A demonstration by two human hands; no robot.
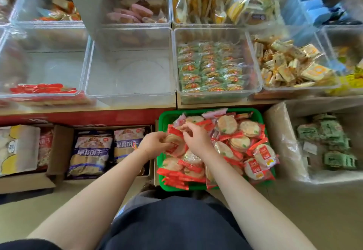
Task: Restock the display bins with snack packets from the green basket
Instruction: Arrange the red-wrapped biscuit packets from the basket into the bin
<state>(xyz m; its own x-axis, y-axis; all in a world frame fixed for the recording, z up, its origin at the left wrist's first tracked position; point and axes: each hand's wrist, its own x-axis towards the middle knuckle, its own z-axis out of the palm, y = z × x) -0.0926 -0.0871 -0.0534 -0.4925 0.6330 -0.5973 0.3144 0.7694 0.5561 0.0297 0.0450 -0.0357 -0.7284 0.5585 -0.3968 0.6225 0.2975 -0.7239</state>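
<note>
The green basket [164,117] sits on the floor below the shelf, heaped with round cracker packets in red-edged wrappers [243,141]. My left hand [155,142] grips a small stack of these packets [172,141] at the basket's left side. My right hand [196,138] is over the same stack, fingers curled and pinching a packet at its top. Above on the shelf stand clear display bins: one at the left [86,61] holds a few red packets [42,88], the middle one [172,90] has nothing in it.
Other bins hold green-wrapped snacks [210,67], yellow packets [288,63] and pink cakes [133,13]. Cardboard boxes with biscuit bags [90,151] sit at the lower left. A plastic-lined box of green packets [326,143] stands right of the basket. My dark-clothed lap [176,224] is below.
</note>
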